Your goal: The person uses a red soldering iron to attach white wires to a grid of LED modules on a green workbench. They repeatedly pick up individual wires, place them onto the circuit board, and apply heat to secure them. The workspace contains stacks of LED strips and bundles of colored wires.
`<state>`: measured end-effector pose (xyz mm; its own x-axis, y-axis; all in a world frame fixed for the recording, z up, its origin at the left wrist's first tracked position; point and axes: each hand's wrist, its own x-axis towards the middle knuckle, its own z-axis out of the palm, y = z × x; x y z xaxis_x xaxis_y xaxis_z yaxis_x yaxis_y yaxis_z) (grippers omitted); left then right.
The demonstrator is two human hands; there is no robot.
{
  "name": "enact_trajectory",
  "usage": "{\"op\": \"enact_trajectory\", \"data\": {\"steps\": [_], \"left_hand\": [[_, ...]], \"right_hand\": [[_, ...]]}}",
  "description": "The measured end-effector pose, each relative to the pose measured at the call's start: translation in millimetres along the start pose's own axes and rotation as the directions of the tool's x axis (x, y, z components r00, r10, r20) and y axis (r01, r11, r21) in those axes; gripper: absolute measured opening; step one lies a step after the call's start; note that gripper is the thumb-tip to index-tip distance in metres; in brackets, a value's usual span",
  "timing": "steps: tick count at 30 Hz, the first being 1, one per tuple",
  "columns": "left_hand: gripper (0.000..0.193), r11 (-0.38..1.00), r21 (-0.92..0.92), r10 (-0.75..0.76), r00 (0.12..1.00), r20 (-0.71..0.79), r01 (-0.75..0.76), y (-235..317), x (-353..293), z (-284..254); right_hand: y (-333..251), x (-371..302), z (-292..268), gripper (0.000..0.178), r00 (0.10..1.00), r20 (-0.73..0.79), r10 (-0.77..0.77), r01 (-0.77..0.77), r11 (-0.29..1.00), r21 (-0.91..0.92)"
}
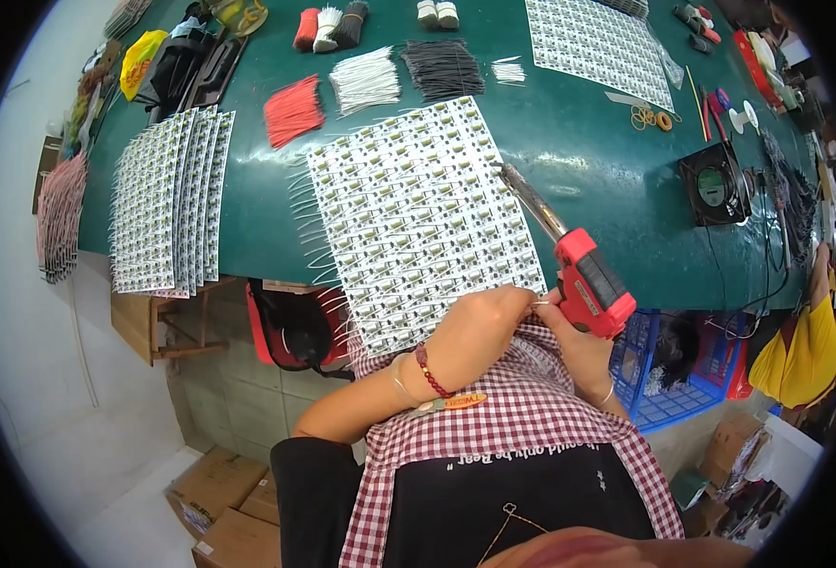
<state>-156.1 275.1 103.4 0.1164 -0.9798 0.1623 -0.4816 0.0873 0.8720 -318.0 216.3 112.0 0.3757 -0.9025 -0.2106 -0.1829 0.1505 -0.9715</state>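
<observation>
A large white panel of small circuit boards (418, 218) lies at the table's near edge, with white wires sticking out along its left side. My right hand (584, 352) is closed around a red and black soldering gun (593, 284). The gun's metal tip points up and left, over the panel's right edge. Near the panel's lower right corner, my left hand (482, 327) is closed in a pinch, its fingertips meeting those of my right hand. A thin whitish bit shows between them, too small to name surely.
Beyond the panel lie bundles of red wires (293, 111), white wires (365, 80) and black wires (442, 69). Stacked panels (167, 204) overhang the table (617, 151) at left. A small black fan (713, 185) stands right, above a blue crate (678, 393). Another person's yellow sleeve (797, 355) shows far right.
</observation>
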Motion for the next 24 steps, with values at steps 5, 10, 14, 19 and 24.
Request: {"op": "enact_trajectory", "data": {"steps": [5,10,14,19,24], "left_hand": [[0.008,1.0,0.03,-0.003,1.0,0.011,0.003,2,4,-5],[0.008,0.998,-0.055,0.005,1.0,0.012,-0.005,1,6,-5],[0.009,0.995,-0.104,-0.004,0.999,0.032,0.008,2,8,-5],[0.011,0.998,0.056,0.036,0.995,-0.091,-0.031,-19,7,-20],[0.013,0.937,0.342,-0.012,0.986,-0.168,0.07,-45,4,-67]], "right_hand": [[-6,6,-4,0.033,0.999,0.035,-0.004,0.0,0.993,0.118],[-1,13,-8,0.051,0.996,0.076,0.045,-0.062,0.966,0.251],[2,12,-9,0.049,0.997,0.072,0.01,-0.026,0.972,0.233],[0,12,-15,0.048,0.992,0.094,-0.081,0.052,0.959,0.279],[10,19,-34,0.056,0.991,0.037,-0.128,0.115,0.962,0.249]]}}
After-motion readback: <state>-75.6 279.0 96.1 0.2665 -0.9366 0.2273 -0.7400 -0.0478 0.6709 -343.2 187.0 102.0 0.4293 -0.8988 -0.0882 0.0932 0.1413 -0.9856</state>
